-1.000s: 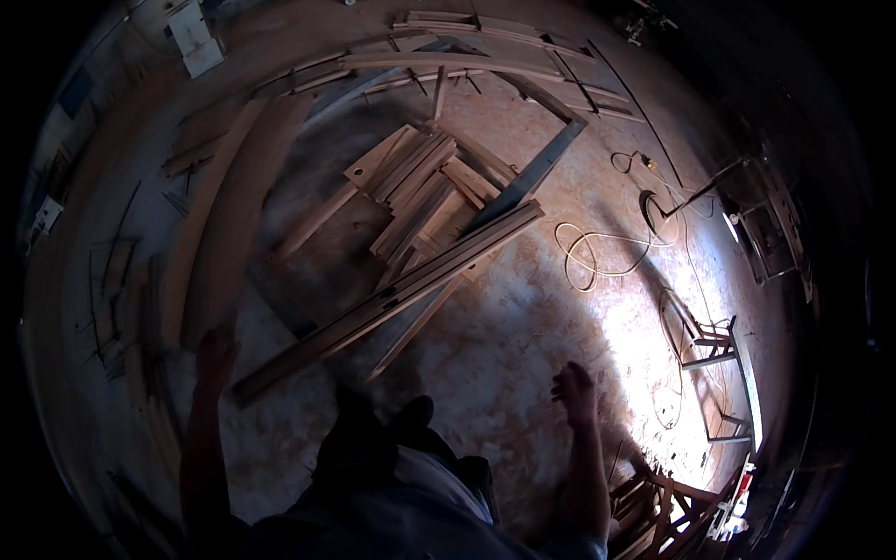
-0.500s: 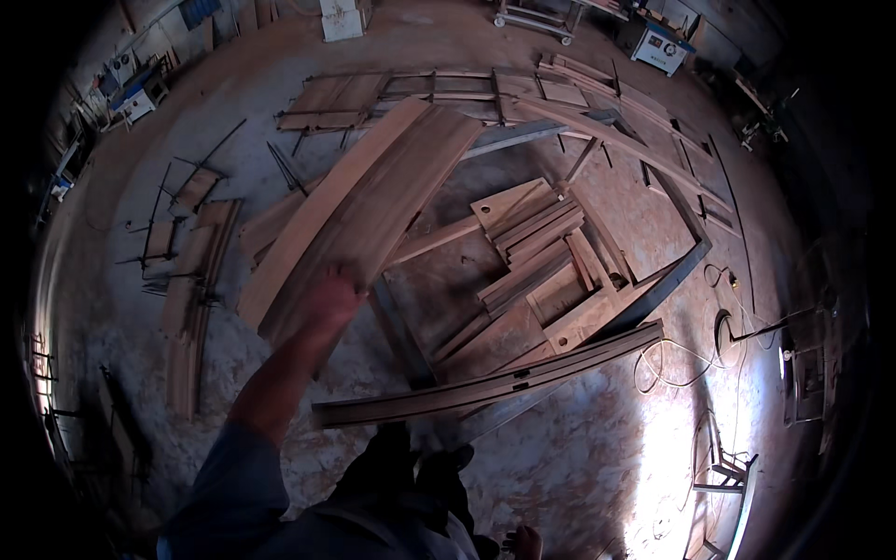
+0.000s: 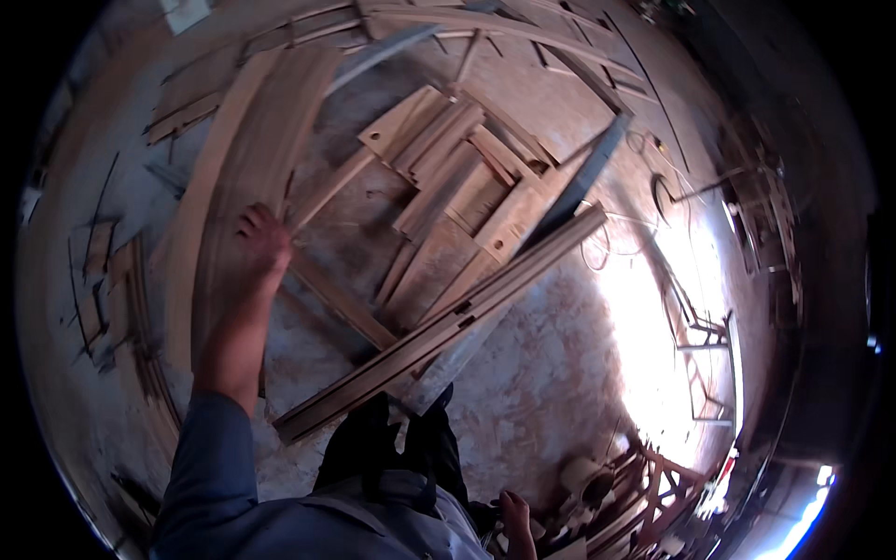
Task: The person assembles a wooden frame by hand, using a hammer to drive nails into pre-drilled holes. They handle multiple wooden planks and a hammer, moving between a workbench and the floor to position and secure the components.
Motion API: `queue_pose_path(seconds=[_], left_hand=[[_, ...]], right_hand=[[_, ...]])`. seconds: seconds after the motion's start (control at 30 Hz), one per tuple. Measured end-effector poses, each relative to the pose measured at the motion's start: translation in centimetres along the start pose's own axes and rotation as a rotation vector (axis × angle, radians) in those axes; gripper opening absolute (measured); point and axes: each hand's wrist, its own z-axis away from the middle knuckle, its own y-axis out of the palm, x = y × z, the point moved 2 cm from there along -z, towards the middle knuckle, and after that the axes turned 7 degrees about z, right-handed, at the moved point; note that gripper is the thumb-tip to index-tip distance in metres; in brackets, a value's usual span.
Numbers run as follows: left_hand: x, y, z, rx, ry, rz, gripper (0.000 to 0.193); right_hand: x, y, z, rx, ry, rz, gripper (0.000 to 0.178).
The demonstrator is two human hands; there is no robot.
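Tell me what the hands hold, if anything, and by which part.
No hold shows. The left hand appears over the wide wooden board; whether it touches it cannot be told. The right hand shows nothing in it.

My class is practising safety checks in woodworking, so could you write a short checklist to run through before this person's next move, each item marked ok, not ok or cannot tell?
1. Left hand over the wide board: ok, it is over the board's broad face.
2. Left hand bearing firmly on the board: cannot tell, the contact is unclear.
3. Right hand at the board too: not ok, it is low beside the body, away from it.
4. Way ahead of the legs unobstructed: not ok, long timbers cross diagonally in front.
5. Wide board steadily supported: cannot tell, its underside is hidden.
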Motion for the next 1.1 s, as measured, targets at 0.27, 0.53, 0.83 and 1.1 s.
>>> queue_pose_path(seconds=[0.27,0.53,0.83,1.1], left_hand=[[1.4,0.3,-2.1,-0.105,0.254,-0.232,0.056],[13.0,-12.3,-11.5,0.337,0.288,0.222,0.03],[17.2,-16.0,-13.2,0.305,0.209,0.176,0.024],[26.4,-25.8,-10.3,0.095,0.171,0.287,0.021]], right_hand=[[-0.9,0.4,-0.3,0.006,0.07,-0.043,0.035],[3.0,-1.6,-5.4,0.023,-0.002,-0.17,0.033],[-7.2,-2.3,-11.1,0.06,-0.017,-0.181,0.036],[0.8,-5.4,-15.8,-0.212,-1.002,0.43,0.041]])
